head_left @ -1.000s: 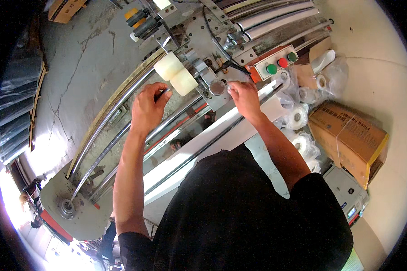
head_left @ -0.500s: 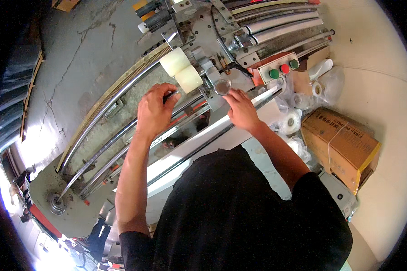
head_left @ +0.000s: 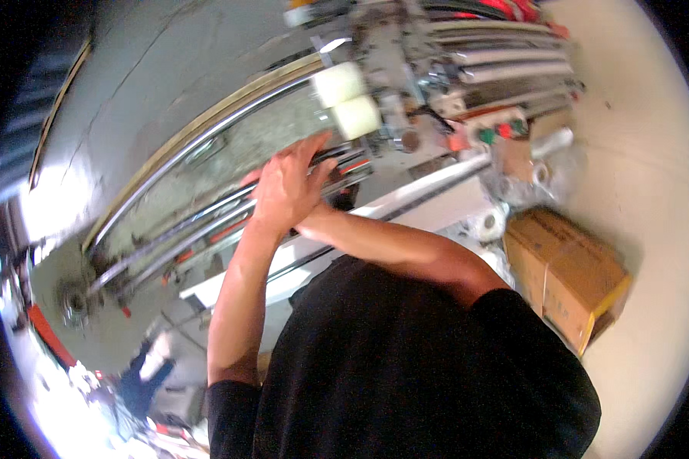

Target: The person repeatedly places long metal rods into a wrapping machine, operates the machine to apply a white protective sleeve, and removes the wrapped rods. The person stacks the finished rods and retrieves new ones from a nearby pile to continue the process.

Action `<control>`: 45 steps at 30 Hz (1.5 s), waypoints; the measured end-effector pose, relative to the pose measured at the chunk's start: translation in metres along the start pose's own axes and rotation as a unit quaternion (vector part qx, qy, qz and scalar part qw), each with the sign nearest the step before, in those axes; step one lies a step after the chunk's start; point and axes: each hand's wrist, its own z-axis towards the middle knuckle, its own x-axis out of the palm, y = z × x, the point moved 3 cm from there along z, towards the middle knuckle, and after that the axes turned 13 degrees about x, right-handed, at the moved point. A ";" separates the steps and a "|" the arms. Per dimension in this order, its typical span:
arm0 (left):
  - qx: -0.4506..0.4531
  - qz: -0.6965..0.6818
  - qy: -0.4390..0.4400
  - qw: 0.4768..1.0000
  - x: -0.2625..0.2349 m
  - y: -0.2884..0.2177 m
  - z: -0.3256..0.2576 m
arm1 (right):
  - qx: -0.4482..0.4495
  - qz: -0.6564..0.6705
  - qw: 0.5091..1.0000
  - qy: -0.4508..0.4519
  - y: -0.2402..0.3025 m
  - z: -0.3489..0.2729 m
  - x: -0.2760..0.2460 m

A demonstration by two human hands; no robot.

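Observation:
My left hand [head_left: 289,183] hangs over the long metal rods [head_left: 207,210] of a machine, just below a pair of cream-white rollers [head_left: 347,101]. Its fingers stretch forward with the thumb apart, though motion smears them, and no held object shows. My right hand [head_left: 311,220] has crossed beneath the left wrist; most of it is hidden, with only what look like fingertips showing past the left hand's far side. A round metal knob [head_left: 406,140] sits to the right of the rollers, apart from both hands. Nearest my body runs a long white panel [head_left: 406,187] with a dark strip.
At the right, a control box [head_left: 497,126] carries green and red buttons. Beside it lie clear plastic bags [head_left: 520,180] with white rolls. A strapped cardboard box [head_left: 563,268] stands against the pale wall [head_left: 635,176]. A person's dark-clothed legs [head_left: 149,367] show at the lower left.
My right hand has left the round knob and swung left under my left wrist. My left hand has moved slightly right, its fingers spreading; the shiny piece at its fingertips no longer shows. The view has shifted.

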 end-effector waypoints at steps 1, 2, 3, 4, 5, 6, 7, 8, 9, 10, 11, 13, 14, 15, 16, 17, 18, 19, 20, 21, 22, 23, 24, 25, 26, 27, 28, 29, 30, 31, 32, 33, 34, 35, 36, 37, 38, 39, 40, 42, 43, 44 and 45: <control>-0.014 0.002 -0.062 0.998 -0.010 0.008 -0.011 | 0.043 0.005 0.996 -0.079 -0.004 0.002 -0.002; -0.031 0.012 -0.127 0.991 -0.025 0.018 -0.024 | 0.091 0.004 0.984 -0.150 -0.004 -0.002 -0.006; -0.008 0.163 -0.209 0.964 -0.047 0.047 -0.041 | 0.087 -0.025 0.984 -0.152 0.002 -0.004 -0.007; 0.013 0.314 -0.278 0.908 -0.074 0.083 -0.068 | 0.088 -0.056 0.983 -0.149 0.007 -0.007 -0.004; -0.098 0.406 -0.341 0.842 -0.100 0.116 -0.102 | 0.063 -0.047 0.985 -0.157 0.016 -0.010 0.008; -0.200 0.488 -0.397 0.751 -0.128 0.146 -0.140 | 0.071 -0.063 0.979 -0.179 0.013 -0.009 0.007; -0.293 0.528 -0.422 0.676 -0.159 0.202 -0.197 | 0.083 -0.086 0.976 -0.181 0.009 -0.009 0.011; -0.380 0.554 -0.444 0.592 -0.185 0.240 -0.250 | 0.090 -0.112 0.972 -0.186 0.007 -0.007 0.019; -0.497 0.338 -0.536 0.593 -0.204 0.246 -0.268 | 0.088 -0.106 0.969 -0.207 0.005 -0.004 0.024; -0.585 0.106 -0.591 0.545 -0.202 0.241 -0.274 | 0.097 -0.098 0.965 -0.222 0.014 -0.007 0.014; -0.508 -0.085 -0.639 0.571 -0.193 0.272 -0.290 | 0.104 -0.090 0.962 -0.238 0.024 -0.008 0.001; -0.372 -0.379 -0.654 0.539 -0.204 0.320 -0.340 | 0.111 -0.085 0.961 -0.239 0.028 -0.008 0.001; -0.347 -0.369 -0.674 0.538 -0.208 0.329 -0.340 | 0.109 -0.084 0.959 -0.248 0.031 -0.008 -0.001; -0.321 -0.356 -0.695 0.535 -0.213 0.335 -0.343 | 0.093 -0.071 0.959 -0.258 0.036 -0.009 0.001; -0.298 -0.348 -0.711 0.534 -0.212 0.327 -0.333 | 0.084 -0.067 0.954 -0.281 0.039 -0.010 -0.011; -0.295 -0.381 -0.677 0.557 -0.204 0.320 -0.320 | 0.063 -0.066 0.950 -0.300 0.048 -0.014 -0.020; -0.279 -0.403 -0.618 0.615 -0.194 0.313 -0.320 | 0.046 -0.067 0.946 -0.313 0.059 -0.021 -0.026; -0.253 -0.441 -0.587 0.631 -0.182 0.300 -0.313 | 0.006 -0.055 0.941 -0.335 0.071 -0.031 -0.036; -0.226 -0.476 -0.552 0.646 -0.163 0.279 -0.300 | -0.034 -0.042 0.933 -0.356 0.085 -0.045 -0.048; -0.234 -0.475 -0.540 0.655 -0.140 0.240 -0.273 | -0.068 -0.026 0.927 -0.369 0.104 -0.062 -0.063; -0.243 -0.473 -0.527 0.663 -0.113 0.189 -0.245 | -0.101 -0.010 0.919 -0.382 0.126 -0.085 -0.081; -0.238 -0.500 -0.535 0.638 -0.086 0.153 -0.237 | -0.107 -0.037 0.914 -0.390 0.149 -0.111 -0.105; -0.197 -0.546 -0.516 0.630 -0.057 0.121 -0.230 | -0.115 -0.058 0.908 -0.398 0.173 -0.139 -0.135; -0.196 -0.566 -0.491 0.633 -0.032 0.092 -0.226 | -0.113 -0.054 0.896 -0.426 0.193 -0.165 -0.158; -0.248 -0.571 -0.453 0.638 -0.007 0.074 -0.228 | -0.109 -0.050 0.883 -0.454 0.210 -0.191 -0.177; -0.252 -0.599 -0.421 0.633 0.013 0.054 -0.222 | -0.099 -0.036 0.876 -0.471 0.221 -0.218 -0.201; -0.281 -0.618 -0.416 0.604 0.039 0.040 -0.222 | -0.091 -0.021 0.869 -0.485 0.225 -0.238 -0.225; -0.354 -0.605 -0.419 0.577 0.064 0.031 -0.224 | -0.075 -0.031 0.868 -0.490 0.224 -0.251 -0.242; -0.361 -0.633 -0.406 0.552 0.082 0.027 -0.227 | -0.060 -0.044 0.866 -0.495 0.223 -0.262 -0.256; -0.378 -0.636 -0.406 0.537 0.097 0.025 -0.230 | -0.049 -0.055 0.861 -0.502 0.220 -0.275 -0.272; -0.394 -0.638 -0.408 0.521 0.109 0.026 -0.232 | -0.035 -0.060 0.866 -0.495 0.216 -0.284 -0.295; -0.407 -0.630 -0.413 0.516 0.118 0.029 -0.234 | -0.021 -0.063 0.870 -0.488 0.209 -0.292 -0.320; -0.421 -0.621 -0.421 0.510 0.126 0.033 -0.237 | -0.005 -0.067 0.875 -0.479 0.204 -0.290 -0.323; -0.435 -0.612 -0.429 0.503 0.133 0.037 -0.240 | -0.013 -0.087 0.853 -0.514 0.193 -0.288 -0.327; -0.446 -0.604 -0.426 0.504 0.138 0.042 -0.244 | -0.009 -0.092 0.847 -0.523 0.186 -0.285 -0.327; -0.457 -0.597 -0.424 0.505 0.143 0.047 -0.247 | -0.004 -0.098 0.841 -0.532 0.178 -0.282 -0.327; -0.468 -0.590 -0.421 0.506 0.147 0.052 -0.251 | 0.000 -0.103 0.834 -0.541 0.171 -0.279 -0.327; -0.478 -0.582 -0.415 0.511 0.149 0.054 -0.253 | -0.010 -0.117 0.817 -0.565 0.167 -0.274 -0.316; -0.499 -0.562 -0.413 0.514 0.153 0.057 -0.255 | 0.004 -0.132 0.809 -0.573 0.165 -0.275 -0.324; -0.543 -0.522 -0.408 0.516 0.163 0.062 -0.261 | 0.034 -0.163 0.792 -0.588 0.159 -0.278 -0.343; -0.545 -0.511 -0.381 0.545 0.165 0.063 -0.265 | 0.019 -0.185 0.776 -0.602 0.155 -0.277 -0.342; -0.546 -0.499 -0.353 0.573 0.166 0.065 -0.270 | 0.047 -0.219 0.783 -0.580 0.154 -0.283 -0.354; -0.547 -0.485 -0.327 0.599 0.165 0.065 -0.277 | 0.078 -0.253 0.788 -0.556 0.153 -0.293 -0.371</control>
